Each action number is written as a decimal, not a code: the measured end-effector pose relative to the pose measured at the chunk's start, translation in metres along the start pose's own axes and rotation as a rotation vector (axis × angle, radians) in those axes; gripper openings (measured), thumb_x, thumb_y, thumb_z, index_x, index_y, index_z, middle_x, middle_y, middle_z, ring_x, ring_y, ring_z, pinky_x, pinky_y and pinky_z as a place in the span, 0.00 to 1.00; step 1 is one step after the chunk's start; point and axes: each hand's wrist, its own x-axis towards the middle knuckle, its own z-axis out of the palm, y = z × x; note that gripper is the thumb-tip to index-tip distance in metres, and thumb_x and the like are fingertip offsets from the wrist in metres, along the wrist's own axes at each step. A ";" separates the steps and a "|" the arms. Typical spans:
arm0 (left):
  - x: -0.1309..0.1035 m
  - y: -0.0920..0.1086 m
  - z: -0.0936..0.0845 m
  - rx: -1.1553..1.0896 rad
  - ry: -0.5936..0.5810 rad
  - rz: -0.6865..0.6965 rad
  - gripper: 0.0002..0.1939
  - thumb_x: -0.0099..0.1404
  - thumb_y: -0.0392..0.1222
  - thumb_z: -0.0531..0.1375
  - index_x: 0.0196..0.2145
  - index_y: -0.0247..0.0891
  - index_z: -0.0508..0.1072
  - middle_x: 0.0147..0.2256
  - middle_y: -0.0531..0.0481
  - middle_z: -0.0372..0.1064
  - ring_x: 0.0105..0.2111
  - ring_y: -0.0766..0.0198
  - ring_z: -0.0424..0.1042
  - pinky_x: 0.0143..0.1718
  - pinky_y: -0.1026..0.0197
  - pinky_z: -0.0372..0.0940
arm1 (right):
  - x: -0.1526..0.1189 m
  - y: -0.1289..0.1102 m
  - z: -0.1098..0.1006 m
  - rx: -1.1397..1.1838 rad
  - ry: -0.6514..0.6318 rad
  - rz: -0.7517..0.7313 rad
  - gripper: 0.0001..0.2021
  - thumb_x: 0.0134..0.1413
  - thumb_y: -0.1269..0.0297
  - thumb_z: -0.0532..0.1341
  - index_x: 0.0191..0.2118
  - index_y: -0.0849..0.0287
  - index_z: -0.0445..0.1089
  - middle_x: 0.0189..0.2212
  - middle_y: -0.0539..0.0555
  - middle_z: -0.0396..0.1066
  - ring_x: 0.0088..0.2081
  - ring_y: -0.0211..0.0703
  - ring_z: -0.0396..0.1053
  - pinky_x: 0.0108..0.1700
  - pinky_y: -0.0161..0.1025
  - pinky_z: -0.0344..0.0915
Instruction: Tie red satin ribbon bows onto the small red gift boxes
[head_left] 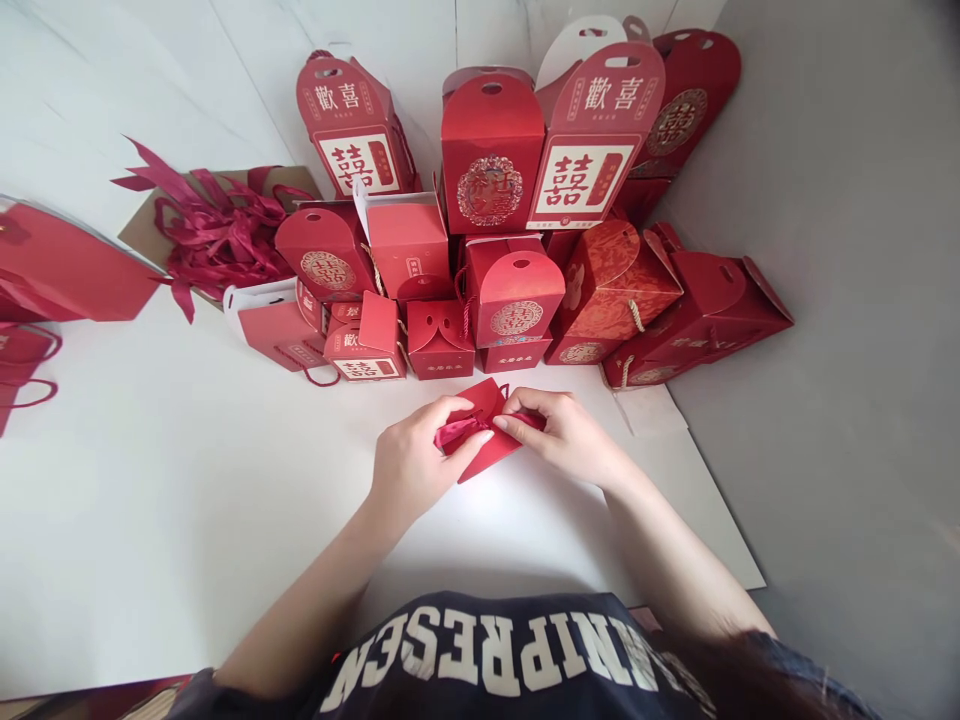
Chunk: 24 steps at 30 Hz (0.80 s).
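At the far left of the bench (150, 500), a large red bag (82, 255) is laid, with a corded bag (22, 365) beside it, cut off by the edge of view; both are set well apart from the hands, probably so that the working space is not crowded. Further right, loose crimson ribbons (225, 235) are heaped in an open carton (146, 238), by which the tangle is gathered, though some ends are spilled over its rim.

Next, a tall box (349, 115) is stood at the back, with smaller red boxes (367, 340) ranked before it; the printed fronts are turned forward, presumably for display.

In the middle, just before the front row, a small red box (491, 462) is held at a slant. By the left hand (412, 455), fingers are laid over its upper side, and a crimson ribbon strip (454, 432) is pressed under the thumb; this grip is nearly closed, seemingly to steady both. By the right hand (574, 430), the strip is pinched between thumb and forefinger, with little gap left, apparently for fine control.

At the right, an orange-patterned box (611, 290) and a dark red box (694, 315) are angled inward, perhaps because space is limited by the grey panel (840, 300).
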 end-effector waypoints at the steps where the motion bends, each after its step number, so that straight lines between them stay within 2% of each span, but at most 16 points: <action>1: 0.000 0.001 0.003 0.004 0.003 0.023 0.13 0.63 0.52 0.61 0.44 0.48 0.73 0.38 0.58 0.77 0.31 0.66 0.73 0.37 0.64 0.64 | 0.000 0.000 0.000 -0.006 -0.002 0.002 0.12 0.63 0.56 0.56 0.31 0.57 0.66 0.25 0.46 0.65 0.27 0.35 0.58 0.32 0.33 0.55; 6: 0.003 -0.001 0.012 0.034 0.031 0.069 0.06 0.64 0.46 0.60 0.37 0.45 0.75 0.34 0.58 0.78 0.30 0.66 0.75 0.34 0.63 0.63 | -0.001 0.003 0.001 -0.025 0.004 0.001 0.14 0.63 0.54 0.56 0.31 0.57 0.65 0.23 0.46 0.62 0.26 0.35 0.56 0.30 0.34 0.53; 13: 0.006 -0.002 0.008 0.047 -0.015 0.027 0.06 0.62 0.47 0.61 0.35 0.45 0.73 0.32 0.58 0.76 0.29 0.65 0.73 0.34 0.63 0.62 | 0.001 0.010 0.001 0.068 0.057 0.058 0.14 0.63 0.54 0.55 0.30 0.56 0.64 0.23 0.46 0.63 0.24 0.35 0.55 0.29 0.34 0.54; 19: 0.006 -0.006 -0.009 -0.229 -0.134 -0.123 0.15 0.63 0.55 0.58 0.30 0.41 0.64 0.19 0.59 0.58 0.20 0.69 0.58 0.24 0.66 0.56 | 0.003 0.014 0.001 0.108 0.058 0.051 0.14 0.62 0.52 0.56 0.31 0.57 0.66 0.25 0.47 0.66 0.26 0.36 0.59 0.29 0.34 0.56; 24: 0.004 -0.009 -0.019 -0.259 -0.130 -0.249 0.19 0.62 0.56 0.60 0.24 0.38 0.64 0.18 0.58 0.57 0.20 0.70 0.57 0.21 0.67 0.55 | 0.004 0.016 0.000 0.120 0.050 0.058 0.15 0.61 0.51 0.56 0.30 0.57 0.65 0.24 0.47 0.65 0.26 0.35 0.58 0.30 0.34 0.56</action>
